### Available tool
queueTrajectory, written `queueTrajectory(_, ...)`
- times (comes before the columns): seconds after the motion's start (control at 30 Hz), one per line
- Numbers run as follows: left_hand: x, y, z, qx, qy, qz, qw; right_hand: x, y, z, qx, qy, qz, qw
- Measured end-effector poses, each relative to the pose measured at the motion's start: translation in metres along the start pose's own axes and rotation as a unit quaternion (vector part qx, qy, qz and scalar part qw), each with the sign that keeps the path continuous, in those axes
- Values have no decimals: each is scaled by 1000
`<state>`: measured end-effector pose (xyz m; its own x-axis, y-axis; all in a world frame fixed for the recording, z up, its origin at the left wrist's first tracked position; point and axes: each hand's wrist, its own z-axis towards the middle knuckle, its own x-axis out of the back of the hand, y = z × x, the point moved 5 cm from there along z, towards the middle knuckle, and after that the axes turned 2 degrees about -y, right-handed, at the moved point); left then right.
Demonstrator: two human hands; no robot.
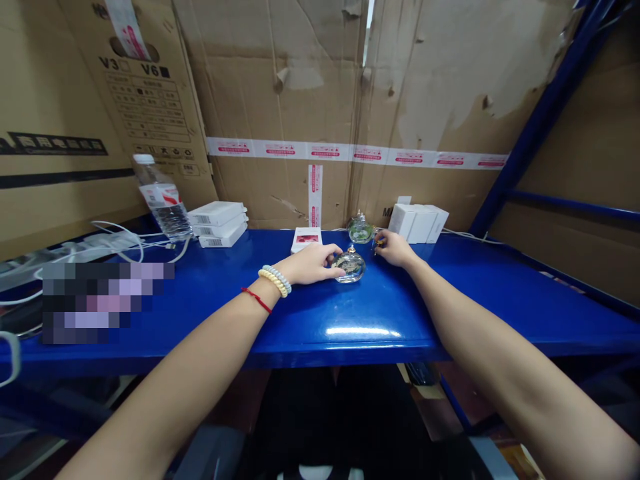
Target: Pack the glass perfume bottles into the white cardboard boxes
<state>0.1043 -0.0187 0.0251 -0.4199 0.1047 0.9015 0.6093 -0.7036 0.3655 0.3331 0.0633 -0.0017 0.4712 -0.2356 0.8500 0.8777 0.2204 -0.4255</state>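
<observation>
My left hand [318,263] grips the left side of a round, flattened glass bottle [351,268], which stands upright on the blue table with a copper-coloured neck and clear contents. My right hand [394,248] is pinched around a small gold-coloured piece [379,243], too small to name exactly. Behind the held bottle stands a second glass bottle [360,229] with a greenish look and a small fitting on top, just left of my right fingers. A small white box [307,237] with a red picture lies behind my left hand.
White boxes [417,223] stand at the back right; more white boxes [220,223] are stacked at the back left. A water bottle [164,200] stands near white cables [120,243]. Cardboard [280,87] walls the back of the blue table [310,327]. A blue frame post [535,107] rises at right.
</observation>
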Motion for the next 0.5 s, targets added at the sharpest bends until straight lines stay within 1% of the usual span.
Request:
queueTrajectory(0.07, 0, 0, 0, -4, -1, 5, 1000, -2, -7, -2, 27, -32, 36, 998)
queueTrajectory(0.13, 1, -1, 0, -8, 2, 8, 1000, -7, -18, -7, 64, -94, 103, 988)
queueTrajectory(0.2, 2, -3, -1, -11, 6, 14, 1000, -11, -31, -13, 91, -164, 176, 966)
queueTrajectory(0.27, 3, -4, -2, -10, 10, 20, 1000, -12, -41, -18, 101, -206, 233, 945)
queueTrajectory(0.3, 4, -4, -3, -9, 11, 24, 1000, -11, -43, -19, 101, -209, 261, 937)
queueTrajectory(0.33, 5, -5, -3, -7, 11, 29, 999, -8, -44, -19, 99, -198, 288, 932)
queueTrajectory(0.37, 6, -5, -3, -6, 11, 34, 999, -4, -43, -18, 93, -174, 308, 931)
queueTrajectory(0.43, 8, -4, -4, -4, 12, 42, 999, 5, -34, -14, 69, -102, 304, 945)
queueTrajectory(0.5, 9, -3, -5, 2, 12, 48, 999, 11, -22, -11, 34, -49, 227, 972)
